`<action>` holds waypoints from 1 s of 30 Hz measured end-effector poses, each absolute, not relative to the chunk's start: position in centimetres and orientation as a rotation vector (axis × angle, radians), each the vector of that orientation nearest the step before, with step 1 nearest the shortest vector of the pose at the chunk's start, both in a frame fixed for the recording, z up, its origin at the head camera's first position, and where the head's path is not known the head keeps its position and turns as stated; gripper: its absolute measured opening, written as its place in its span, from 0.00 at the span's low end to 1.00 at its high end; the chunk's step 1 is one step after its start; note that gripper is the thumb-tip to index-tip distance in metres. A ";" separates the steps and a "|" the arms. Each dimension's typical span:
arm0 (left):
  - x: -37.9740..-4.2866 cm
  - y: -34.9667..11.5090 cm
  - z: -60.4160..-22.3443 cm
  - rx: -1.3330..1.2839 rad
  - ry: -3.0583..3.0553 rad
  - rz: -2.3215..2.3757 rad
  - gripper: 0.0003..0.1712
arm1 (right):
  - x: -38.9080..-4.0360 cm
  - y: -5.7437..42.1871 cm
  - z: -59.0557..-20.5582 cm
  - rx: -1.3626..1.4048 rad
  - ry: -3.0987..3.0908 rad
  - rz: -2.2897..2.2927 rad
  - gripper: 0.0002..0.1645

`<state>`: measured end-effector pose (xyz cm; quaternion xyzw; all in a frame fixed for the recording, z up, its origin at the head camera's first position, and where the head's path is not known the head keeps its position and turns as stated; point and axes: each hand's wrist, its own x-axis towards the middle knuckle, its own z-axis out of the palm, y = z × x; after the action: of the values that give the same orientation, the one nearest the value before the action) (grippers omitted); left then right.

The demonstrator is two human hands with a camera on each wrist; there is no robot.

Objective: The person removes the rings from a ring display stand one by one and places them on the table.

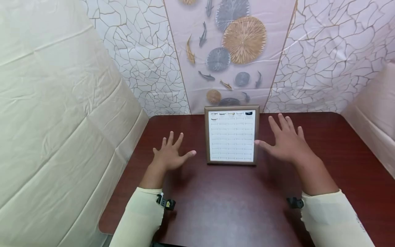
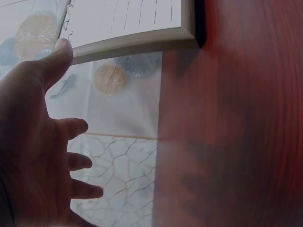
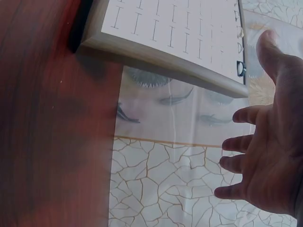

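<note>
A ring display board (image 1: 232,137) with a brown frame and white slotted face stands upright toward the back of the table. Several rings (image 1: 231,113) sit along its top row, a dark ring (image 1: 248,113) at the right end, and another ring (image 1: 214,119) starts the second row. My left hand (image 1: 169,156) is spread to the left of the board and holds nothing. On the other side my right hand (image 1: 288,142) is spread too, its thumb overlapping the frame's right edge in the head view. In the right wrist view the board's slots (image 3: 173,28) show closely.
The board stands on a dark red wooden table (image 1: 228,206). Behind it hangs a patterned cloth (image 1: 154,44) with cracked lines and round motifs. Pale padded fabric (image 1: 61,120) rises along the left side, and more pale fabric (image 1: 373,113) borders the right.
</note>
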<state>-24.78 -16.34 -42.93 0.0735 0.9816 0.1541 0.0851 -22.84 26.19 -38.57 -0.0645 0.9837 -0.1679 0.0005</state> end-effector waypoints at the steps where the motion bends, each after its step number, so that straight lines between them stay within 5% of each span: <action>1: -24.9 -16.0 -43.3 0.228 2.920 0.493 0.61 | -22.9 26.1 -38.5 -0.215 3.104 -0.530 0.71; 7: -26.1 -14.1 -45.0 0.314 2.828 0.796 0.55 | -23.9 24.9 -38.2 -0.281 3.240 -0.601 0.65; 23: -28.0 -8.1 -49.1 0.162 2.296 1.808 0.41 | -27.8 21.7 -37.5 -0.642 3.381 -0.880 0.22; 30: -27.8 -6.9 -50.1 0.118 2.277 1.930 0.37 | -28.7 21.2 -36.8 -0.487 3.317 -0.798 0.17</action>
<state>-27.75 -6.91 -50.07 0.0394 0.7599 0.6442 0.0770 -28.72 21.20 -36.81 -0.1396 0.9514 -0.2290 -0.1517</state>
